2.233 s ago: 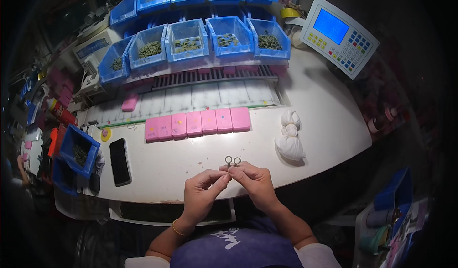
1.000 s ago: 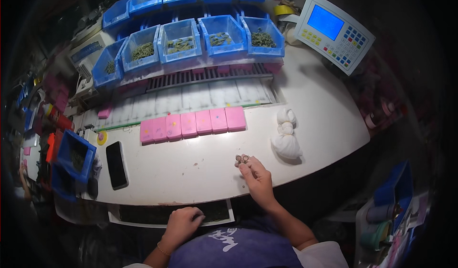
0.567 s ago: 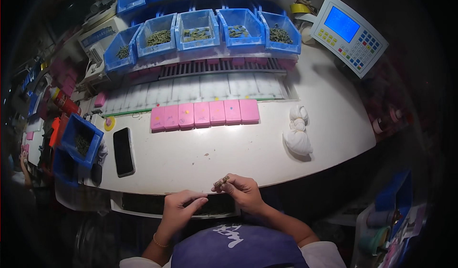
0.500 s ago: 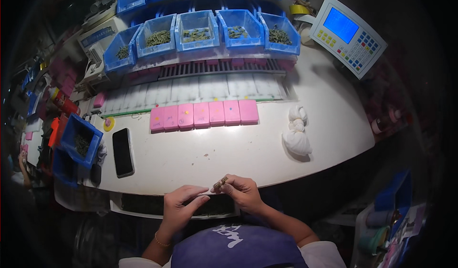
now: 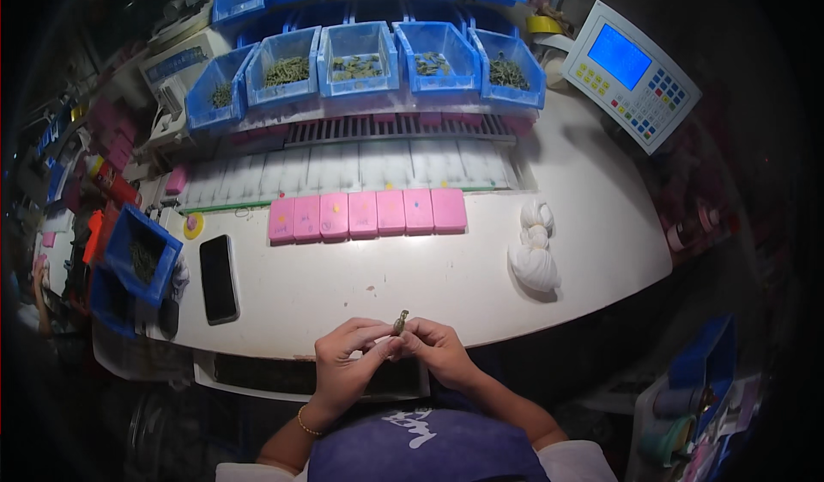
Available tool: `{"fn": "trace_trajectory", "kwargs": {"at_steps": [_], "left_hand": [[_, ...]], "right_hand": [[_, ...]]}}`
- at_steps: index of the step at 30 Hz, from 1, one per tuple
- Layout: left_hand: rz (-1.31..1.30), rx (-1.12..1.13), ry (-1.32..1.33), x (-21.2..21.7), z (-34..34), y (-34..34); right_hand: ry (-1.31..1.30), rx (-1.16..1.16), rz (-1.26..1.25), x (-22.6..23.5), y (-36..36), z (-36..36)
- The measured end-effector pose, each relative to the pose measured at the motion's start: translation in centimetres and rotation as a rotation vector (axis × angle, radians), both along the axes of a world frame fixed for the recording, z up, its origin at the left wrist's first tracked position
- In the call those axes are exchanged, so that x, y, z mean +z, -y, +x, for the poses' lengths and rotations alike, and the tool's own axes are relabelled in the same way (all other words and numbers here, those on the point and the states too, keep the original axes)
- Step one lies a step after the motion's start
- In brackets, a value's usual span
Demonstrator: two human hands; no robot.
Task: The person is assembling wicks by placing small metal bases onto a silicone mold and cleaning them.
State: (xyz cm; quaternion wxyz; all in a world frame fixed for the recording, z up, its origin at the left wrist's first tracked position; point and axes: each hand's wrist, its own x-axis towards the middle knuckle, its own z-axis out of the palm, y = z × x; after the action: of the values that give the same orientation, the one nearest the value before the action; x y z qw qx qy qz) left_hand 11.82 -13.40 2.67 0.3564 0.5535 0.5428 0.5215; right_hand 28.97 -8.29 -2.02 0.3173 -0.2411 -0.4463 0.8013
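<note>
- Head view: the left hand (image 5: 343, 366) and right hand (image 5: 439, 353) meet at the near edge of the white counter (image 5: 429, 280).
- Both hands' fingers pinch one small metal part (image 5: 399, 321), held upright between them just above the counter edge.
- A row of pink boxes (image 5: 367, 213) sits farther back; a black phone (image 5: 218, 278) lies to the left, a white cloth bundle (image 5: 534, 254) to the right.

left hand (image 5: 343, 366): raised at the table edge, fingers curled, fingertips pinched together.
right hand (image 5: 439, 351): held against the left, fingertips pinched.
forearms: brought in from the lower edge, angled inward.
</note>
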Motion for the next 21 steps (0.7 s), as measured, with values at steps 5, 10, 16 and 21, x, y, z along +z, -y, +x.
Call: {"fn": "trace_trajectory", "kwargs": {"at_steps": [5, 10, 16, 21], "left_hand": [[-0.05, 0.035, -0.038, -1.7, 0.0, -0.9], [-0.22, -0.237, 0.144, -3.1, -0.3, -0.1], [-0.45, -0.42, 0.16, -2.0, -0.2, 0.0], [-0.556, -0.45, 0.251, -1.5, 0.1, -0.4]], "right_hand": [[0.423, -0.229, 0.188, 1.3, -1.3, 1.8], [0.918, -0.425, 0.526, 1.8, -6.2, 6.8], [1.17, -0.503, 0.734, 4.4, -10.2, 6.1], [0.949, -0.354, 1.29, 2.6, -17.9, 4.1]]}}
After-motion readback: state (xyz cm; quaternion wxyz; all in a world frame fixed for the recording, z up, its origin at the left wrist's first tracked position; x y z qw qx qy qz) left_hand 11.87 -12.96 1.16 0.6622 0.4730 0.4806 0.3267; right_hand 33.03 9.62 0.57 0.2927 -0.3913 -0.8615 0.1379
